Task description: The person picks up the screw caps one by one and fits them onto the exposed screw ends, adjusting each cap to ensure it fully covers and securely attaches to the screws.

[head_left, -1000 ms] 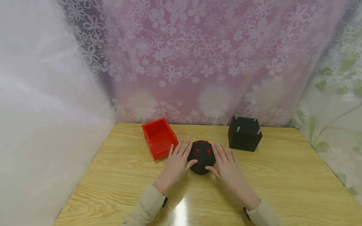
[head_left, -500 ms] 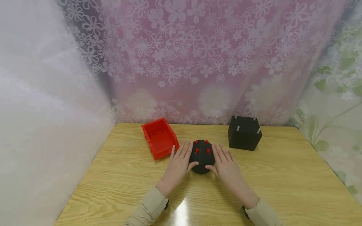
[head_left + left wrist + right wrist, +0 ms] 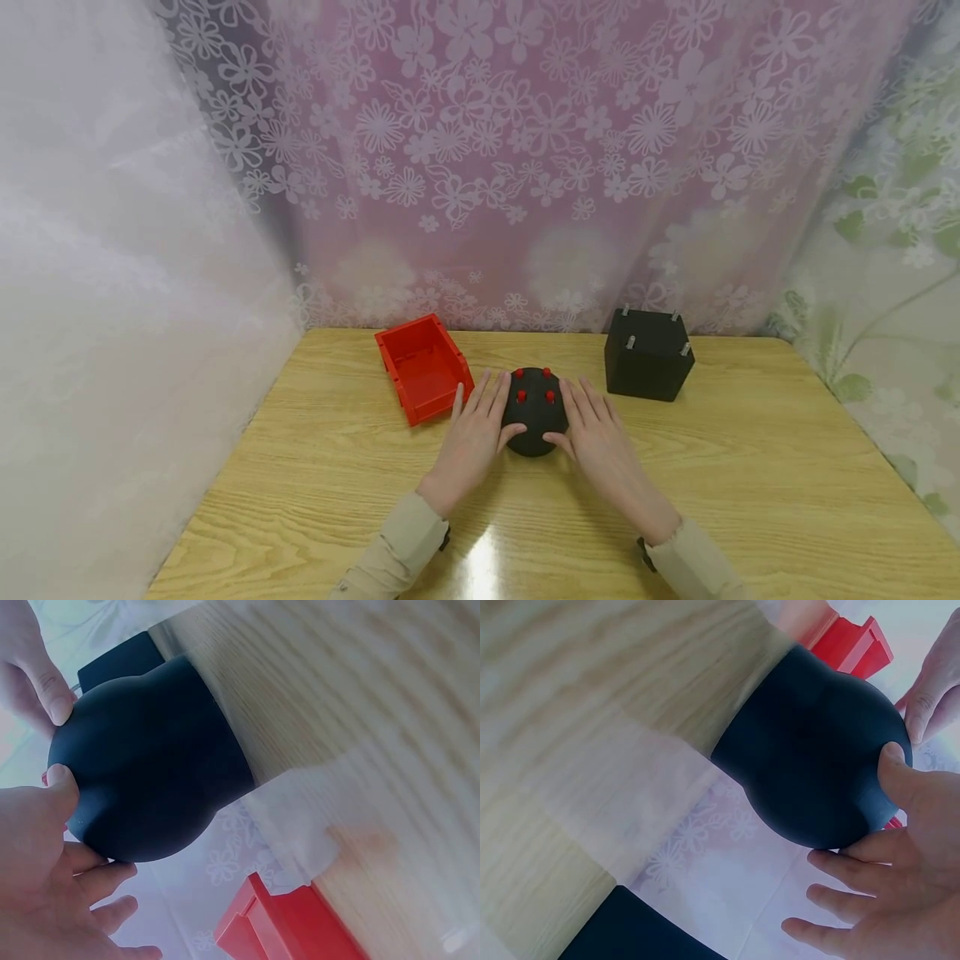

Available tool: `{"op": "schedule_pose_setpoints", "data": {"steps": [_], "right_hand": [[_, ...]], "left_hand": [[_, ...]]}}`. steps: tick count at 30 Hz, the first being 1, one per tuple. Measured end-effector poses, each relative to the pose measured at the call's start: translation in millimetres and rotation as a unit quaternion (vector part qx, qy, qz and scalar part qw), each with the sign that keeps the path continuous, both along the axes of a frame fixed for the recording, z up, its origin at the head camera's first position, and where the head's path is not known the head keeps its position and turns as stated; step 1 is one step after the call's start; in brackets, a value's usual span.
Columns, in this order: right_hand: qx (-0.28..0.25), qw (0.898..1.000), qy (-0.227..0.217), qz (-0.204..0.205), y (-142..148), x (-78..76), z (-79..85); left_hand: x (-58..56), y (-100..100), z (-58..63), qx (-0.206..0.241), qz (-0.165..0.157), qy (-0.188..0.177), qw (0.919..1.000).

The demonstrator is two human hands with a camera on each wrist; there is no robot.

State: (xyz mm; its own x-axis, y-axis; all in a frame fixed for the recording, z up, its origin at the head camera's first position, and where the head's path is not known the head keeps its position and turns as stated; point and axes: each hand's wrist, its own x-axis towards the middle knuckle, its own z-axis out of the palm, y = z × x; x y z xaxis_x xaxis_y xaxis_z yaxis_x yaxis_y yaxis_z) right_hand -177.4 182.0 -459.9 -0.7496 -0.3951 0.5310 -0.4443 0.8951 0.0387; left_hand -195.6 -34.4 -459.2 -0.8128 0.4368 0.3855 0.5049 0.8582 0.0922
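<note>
A black rounded piece (image 3: pixel 533 425) with several red pegs on top stands near the table's middle. From the wrist views it is a ball-like body (image 3: pixel 142 757) on a short round base, set on the wood. My left hand (image 3: pixel 468 442) holds its left side, thumb on the near face and forefinger reaching along the flank. On the opposite side my right hand (image 3: pixel 603 446) grips it the same way, as the right wrist view shows the thumb and fingers of that hand (image 3: pixel 907 847) against the curve. The outer fingers of both hands spread away from it.
A red plastic bin (image 3: pixel 427 375) lies just beyond the left fingertips. At the back right is a black box (image 3: pixel 648 367) with several metal pegs on its top. Flowered curtains (image 3: pixel 480 167) hang behind the wooden table (image 3: pixel 300 500) and at its sides.
The black piece has shifted slightly away from the person, with both hands still on it. My left hand has moved a little right. Bin and box stay put.
</note>
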Motion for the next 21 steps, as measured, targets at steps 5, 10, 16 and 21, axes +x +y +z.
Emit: {"op": "schedule_pose_setpoints", "data": {"steps": [5, 10, 16, 21], "right_hand": [[0.007, 1.0, -0.014, -0.013, -2.2, -6.4, 1.3], [0.008, 1.0, -0.011, -0.01, -3.1, -11.8, 1.6], [0.011, 1.0, -0.021, -0.01, -3.2, -17.3, 1.3], [0.009, 1.0, -0.024, -0.012, -3.3, -21.2, 1.9]], "left_hand": [[-6.4, 0.7, -0.5, -0.001, 0.008, -0.005, 1.0], [-11.0, 1.2, -1.2, 0.006, 0.011, -0.02, 0.9997], [-15.5, 2.9, -0.8, 0.012, 0.013, -0.028, 0.9995], [-20.2, 4.7, -0.6, 0.01, 0.016, -0.03, 0.9994]]}}
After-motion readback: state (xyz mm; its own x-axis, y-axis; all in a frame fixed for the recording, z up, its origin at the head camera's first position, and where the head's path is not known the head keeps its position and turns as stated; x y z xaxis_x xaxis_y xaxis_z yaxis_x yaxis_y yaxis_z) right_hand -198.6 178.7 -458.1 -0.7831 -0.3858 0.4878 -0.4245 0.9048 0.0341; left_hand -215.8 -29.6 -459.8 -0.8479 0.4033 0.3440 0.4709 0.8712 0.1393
